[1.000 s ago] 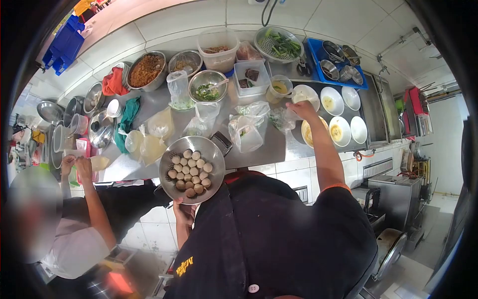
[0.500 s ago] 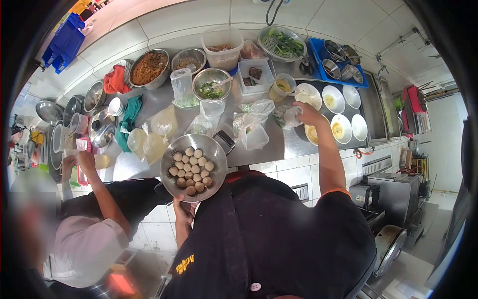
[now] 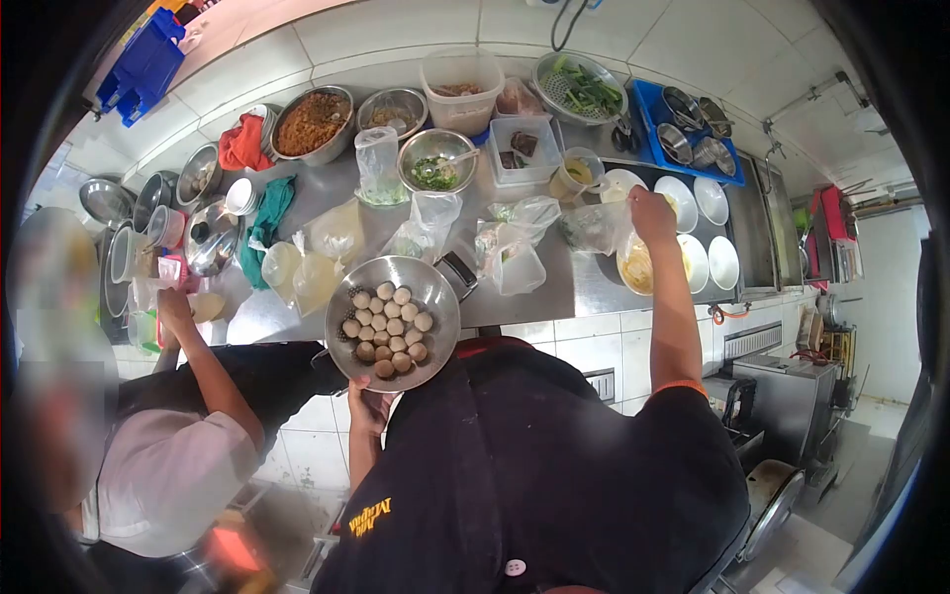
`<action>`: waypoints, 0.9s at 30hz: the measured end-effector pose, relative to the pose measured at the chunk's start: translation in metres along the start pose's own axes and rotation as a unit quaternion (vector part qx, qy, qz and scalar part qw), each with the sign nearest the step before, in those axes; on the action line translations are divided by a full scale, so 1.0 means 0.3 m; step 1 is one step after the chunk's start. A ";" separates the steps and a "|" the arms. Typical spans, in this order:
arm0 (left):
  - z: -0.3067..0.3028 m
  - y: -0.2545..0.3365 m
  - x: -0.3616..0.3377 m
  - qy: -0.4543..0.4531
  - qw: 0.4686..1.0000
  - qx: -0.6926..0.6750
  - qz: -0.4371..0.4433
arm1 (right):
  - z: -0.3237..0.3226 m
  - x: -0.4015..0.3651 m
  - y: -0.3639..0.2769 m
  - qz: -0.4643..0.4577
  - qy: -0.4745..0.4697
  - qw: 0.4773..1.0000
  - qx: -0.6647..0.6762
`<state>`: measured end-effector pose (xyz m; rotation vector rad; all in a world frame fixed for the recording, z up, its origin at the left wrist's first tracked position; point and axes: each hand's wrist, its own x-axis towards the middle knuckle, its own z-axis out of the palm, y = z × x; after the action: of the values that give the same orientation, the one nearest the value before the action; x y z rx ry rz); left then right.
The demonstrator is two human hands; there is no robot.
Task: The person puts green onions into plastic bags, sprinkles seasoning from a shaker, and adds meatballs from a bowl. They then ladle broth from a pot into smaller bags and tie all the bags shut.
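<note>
My left hand (image 3: 370,404) grips the near rim of a perforated metal bowl (image 3: 442,346) from below. Several round, pale brown balls (image 3: 393,328) lie in the bowl, which is over the counter's front edge. My right hand (image 3: 653,215) is closed on the end of a clear plastic bag (image 3: 597,229), at the right of the counter. The bag stretches leftward from the hand. Under and around this hand stand several white bowls (image 3: 723,263), some with yellowish contents. A clear jug with yellow liquid (image 3: 576,173) is just behind the bag.
A co-worker's arm (image 3: 218,374) reaches to the counter at the left. Along the back stand a metal bowl of brown food (image 3: 313,125), a bowl of chopped greens (image 3: 436,164), a colander of greens (image 3: 581,87) and a blue tray (image 3: 734,176). Plastic bags (image 3: 320,280) lie behind the perforated bowl.
My right hand has moved right with the plastic bag, which is now stretched out. The view has shifted slightly. My left hand still holds the perforated bowl.
</note>
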<state>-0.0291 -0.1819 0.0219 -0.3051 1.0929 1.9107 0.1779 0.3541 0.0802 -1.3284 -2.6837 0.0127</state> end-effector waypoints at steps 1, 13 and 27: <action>-0.006 -0.003 0.012 -0.006 1.000 0.000 0.002 | -0.028 -0.002 -0.017 0.003 0.009 1.000 0.019; -0.009 -0.015 0.002 0.016 0.999 0.030 -0.024 | -0.201 -0.075 -0.317 -0.075 0.038 0.958 0.272; 0.000 -0.012 -0.006 0.007 0.996 0.090 0.008 | 0.197 -0.452 -1.122 -0.411 -0.210 0.871 0.169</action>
<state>-0.0253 -0.1822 0.0208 -0.2110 1.2705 1.8112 -0.0149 0.0455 0.0289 -0.0144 -3.1589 0.7044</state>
